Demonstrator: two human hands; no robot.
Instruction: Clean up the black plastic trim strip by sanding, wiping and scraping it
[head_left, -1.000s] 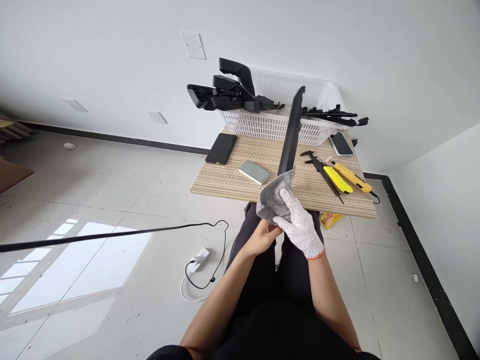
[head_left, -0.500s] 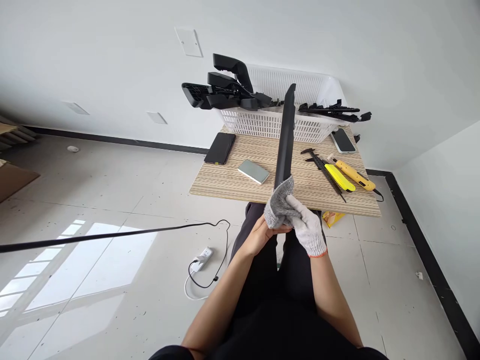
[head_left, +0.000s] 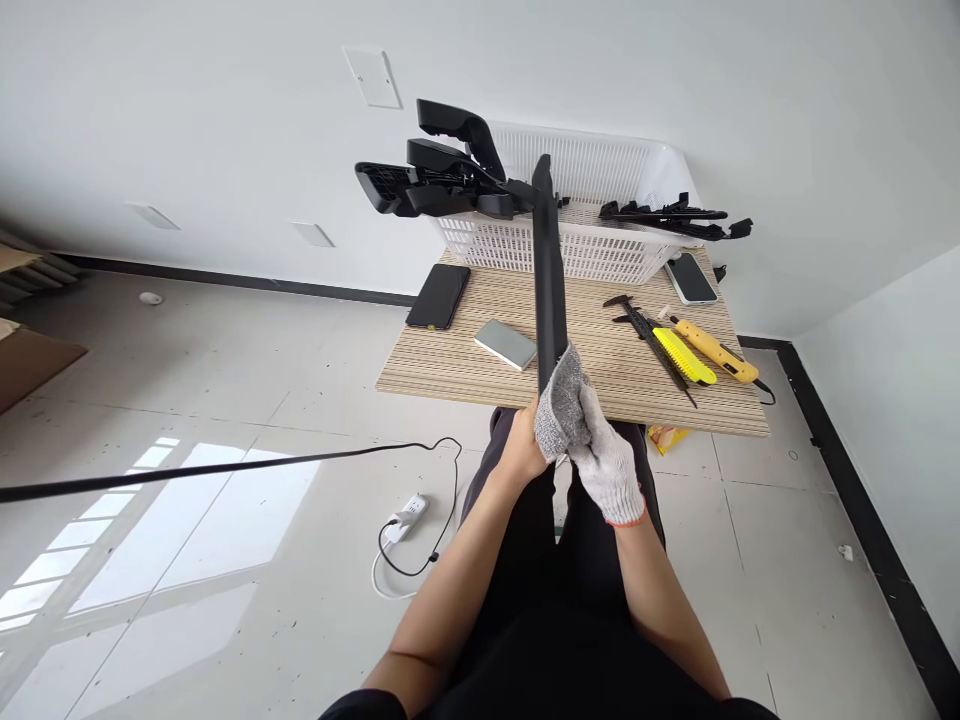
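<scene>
A long black plastic trim strip point(head_left: 550, 280) points away from me over the table, its far end in front of the basket. My bare left hand point(head_left: 523, 445) grips its near end from the left; the fingertips are hidden. My right hand point(head_left: 606, 465), in a white knitted glove with an orange cuff edge, is closed on a grey cloth point(head_left: 564, 410). The cloth is folded around the near part of the strip and covers the place where both hands meet.
A white plastic basket point(head_left: 622, 255) with black plastic parts point(head_left: 457, 180) stands at the table's back. On the wooden table point(head_left: 435, 365) lie phones point(head_left: 439, 296), a grey-green slab point(head_left: 505, 344), calipers point(head_left: 652, 345), a yellow brush point(head_left: 684, 356) and a yellow corded tool point(head_left: 716, 350). A power strip point(head_left: 406, 518) lies on the floor.
The strip's far end has swung left, now overlapping the black parts at the basket. My left hand has turned up along the strip's left side; the cloth and gloved hand have shifted slightly.
</scene>
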